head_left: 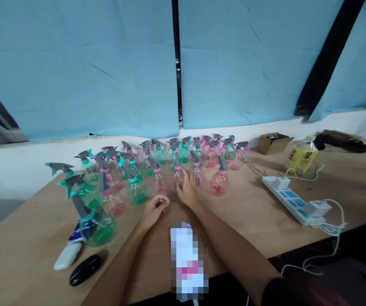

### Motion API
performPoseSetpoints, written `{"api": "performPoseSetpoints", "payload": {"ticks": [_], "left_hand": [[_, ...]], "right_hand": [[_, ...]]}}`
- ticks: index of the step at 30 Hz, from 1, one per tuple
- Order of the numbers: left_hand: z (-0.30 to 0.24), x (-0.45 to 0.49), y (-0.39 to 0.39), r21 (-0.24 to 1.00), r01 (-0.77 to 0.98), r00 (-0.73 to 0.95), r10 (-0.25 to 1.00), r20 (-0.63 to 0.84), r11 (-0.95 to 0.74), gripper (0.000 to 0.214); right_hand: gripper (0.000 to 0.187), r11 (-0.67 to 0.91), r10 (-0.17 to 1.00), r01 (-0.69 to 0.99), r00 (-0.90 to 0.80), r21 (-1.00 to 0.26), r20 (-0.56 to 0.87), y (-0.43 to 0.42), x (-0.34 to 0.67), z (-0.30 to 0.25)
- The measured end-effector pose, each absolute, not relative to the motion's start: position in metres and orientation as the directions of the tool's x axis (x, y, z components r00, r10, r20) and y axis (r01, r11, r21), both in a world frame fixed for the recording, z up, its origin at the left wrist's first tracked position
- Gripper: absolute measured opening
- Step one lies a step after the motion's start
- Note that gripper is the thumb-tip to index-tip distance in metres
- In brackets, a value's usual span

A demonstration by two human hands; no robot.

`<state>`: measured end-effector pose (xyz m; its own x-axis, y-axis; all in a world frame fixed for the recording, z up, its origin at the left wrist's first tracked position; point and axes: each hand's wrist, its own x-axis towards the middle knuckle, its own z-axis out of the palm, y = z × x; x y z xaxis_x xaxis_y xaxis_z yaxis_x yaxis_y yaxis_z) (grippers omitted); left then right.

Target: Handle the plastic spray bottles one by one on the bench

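Several small spray bottles stand in a cluster on a wooden table (250,212): green ones (136,191) with teal collars and pink ones (219,182) with pink collars, all with grey triggers. My left hand (153,210) rests on the table with its fingers curled in, and nothing shows in it. My right hand (187,189) reaches forward among the front bottles, next to a pink bottle (178,176); whether its fingers hold that bottle is hidden. A large green bottle (97,227) stands at the near left.
A white power strip (293,199) with plugs and cords lies at the right. Behind it are a yellow drink bottle (301,157) and a small cardboard box (274,143). A white tube (68,253) and a black oval object (84,269) lie near the left edge. Blue curtains hang behind.
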<state>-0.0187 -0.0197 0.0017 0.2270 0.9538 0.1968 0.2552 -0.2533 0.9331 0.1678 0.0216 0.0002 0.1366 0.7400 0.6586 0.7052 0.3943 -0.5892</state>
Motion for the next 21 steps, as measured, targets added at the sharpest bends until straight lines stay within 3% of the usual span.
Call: {"api": "performPoseSetpoints", "payload": {"ticks": [4,14,17,21], "left_hand": [[0.000,-0.019,-0.019,0.939,0.238,0.233,0.953,0.195,-0.250,0.024],[0.009,-0.016,-0.024,0.935,0.272,0.213,0.962,0.172,-0.228,0.028],[0.010,-0.015,-0.025,0.937,0.276,0.203,0.966,0.162,-0.216,0.028],[0.011,-0.015,-0.026,0.937,0.283,0.202,0.967,0.153,-0.207,0.027]], "right_hand": [[0.071,0.479,0.736,0.617,0.106,-0.625,0.668,0.026,0.170,-0.003],[0.069,0.432,0.808,0.557,0.111,-0.709,0.579,0.031,0.172,-0.012],[0.064,0.423,0.808,0.556,0.127,-0.716,0.576,0.028,0.171,-0.010],[0.038,0.381,0.783,0.564,0.224,-0.732,0.580,0.022,0.171,-0.001]]}}
